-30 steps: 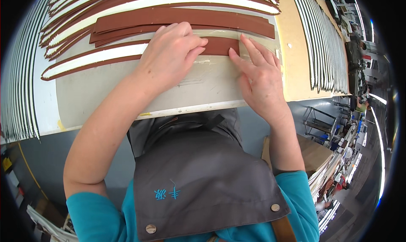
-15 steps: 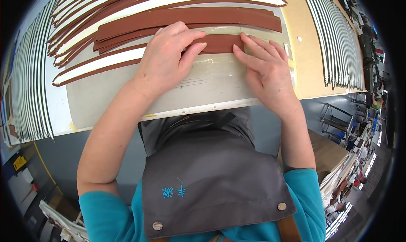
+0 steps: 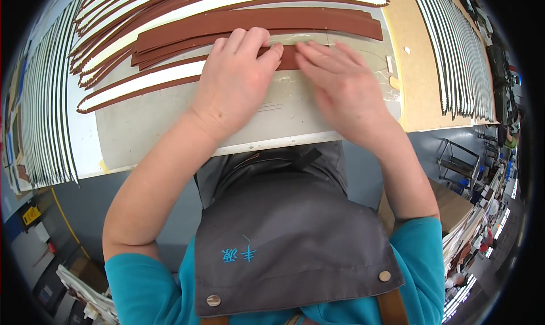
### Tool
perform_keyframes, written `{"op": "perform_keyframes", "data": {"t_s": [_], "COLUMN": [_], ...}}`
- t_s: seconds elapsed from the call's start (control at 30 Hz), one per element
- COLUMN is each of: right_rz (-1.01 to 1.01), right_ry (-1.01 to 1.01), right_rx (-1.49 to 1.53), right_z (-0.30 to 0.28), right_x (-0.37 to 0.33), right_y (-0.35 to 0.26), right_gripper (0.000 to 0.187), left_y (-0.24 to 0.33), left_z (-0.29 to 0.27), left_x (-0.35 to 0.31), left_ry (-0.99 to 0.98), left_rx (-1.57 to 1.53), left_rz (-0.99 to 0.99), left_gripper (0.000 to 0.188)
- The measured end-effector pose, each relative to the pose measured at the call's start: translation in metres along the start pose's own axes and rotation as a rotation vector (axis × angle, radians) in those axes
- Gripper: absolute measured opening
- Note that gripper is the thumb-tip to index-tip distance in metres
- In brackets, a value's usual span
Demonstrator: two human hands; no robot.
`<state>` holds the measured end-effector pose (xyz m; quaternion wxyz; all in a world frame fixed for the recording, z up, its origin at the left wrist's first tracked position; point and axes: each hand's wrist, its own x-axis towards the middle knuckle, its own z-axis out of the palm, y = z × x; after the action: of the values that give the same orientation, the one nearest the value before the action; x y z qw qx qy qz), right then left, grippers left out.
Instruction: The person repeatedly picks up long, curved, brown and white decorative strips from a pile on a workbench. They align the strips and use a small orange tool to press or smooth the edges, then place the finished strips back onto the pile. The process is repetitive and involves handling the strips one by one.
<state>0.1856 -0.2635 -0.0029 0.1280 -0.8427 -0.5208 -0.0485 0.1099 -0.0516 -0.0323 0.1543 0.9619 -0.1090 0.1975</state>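
Observation:
A reddish-brown strip lies crosswise on the grey work mat, close in front of me. Toward its pointed left end, a white band runs along its middle with brown edges folded at both sides. My left hand is closed on the strip, fingers curled and thumb against it. Beside it, my right hand rests its stretched fingers on the strip's right part and covers that end. The right hand is a little blurred. Just beyond lies a stack of plain brown strips.
Several brown strips with white bands and notched ends lie fanned out at the back left. Rows of thin black-and-white strips stand along the left, with more at the right. The table's front edge runs before my apron.
My right hand has slid left along the strip, toward my left hand, with its fingers now flatter. My left fingers have curled more. The whole view has shifted slightly.

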Motion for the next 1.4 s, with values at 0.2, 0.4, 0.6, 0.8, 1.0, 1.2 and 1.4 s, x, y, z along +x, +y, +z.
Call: {"op": "perform_keyframes", "data": {"t_s": [0.2, 0.4, 0.6, 0.8, 1.0, 1.2, 1.4], "right_rz": [-0.025, 0.021, 0.081, 0.001, 0.385, 0.301, 0.252], "right_ry": [-0.020, -0.114, -0.072, 0.101, -0.011, 0.344, 0.269], "right_rx": [-0.055, -0.139, -0.059, 0.097, 0.366, 0.442, 0.231], "right_z": [-0.002, -0.015, -0.010, -0.005, -0.017, 0.001, 0.013], "right_x": [0.005, -0.015, -0.019, -0.001, 0.018, 0.001, -0.029], "right_y": [-0.003, 0.018, 0.016, 0.034, 0.028, 0.032, 0.017], "right_gripper": [0.049, 0.053, 0.049, 0.039, 0.025, 0.017, 0.028], "left_y": [0.006, 0.006, 0.007, -0.006, -0.002, 0.003, 0.012], "left_z": [-0.006, -0.017, -0.020, -0.012, -0.018, -0.012, -0.001], "left_x": [-0.016, -0.032, -0.033, -0.017, 0.008, 0.009, -0.014], "left_ry": [-0.035, -0.068, -0.054, 0.045, 0.035, 0.100, 0.088], "left_rx": [0.131, 0.092, 0.035, -0.029, -0.086, -0.013, -0.071], "left_rz": [0.014, -0.050, -0.070, -0.066, -0.109, -0.052, -0.126], "left_gripper": [0.039, 0.047, 0.044, 0.032, 0.024, 0.020, 0.027]}}
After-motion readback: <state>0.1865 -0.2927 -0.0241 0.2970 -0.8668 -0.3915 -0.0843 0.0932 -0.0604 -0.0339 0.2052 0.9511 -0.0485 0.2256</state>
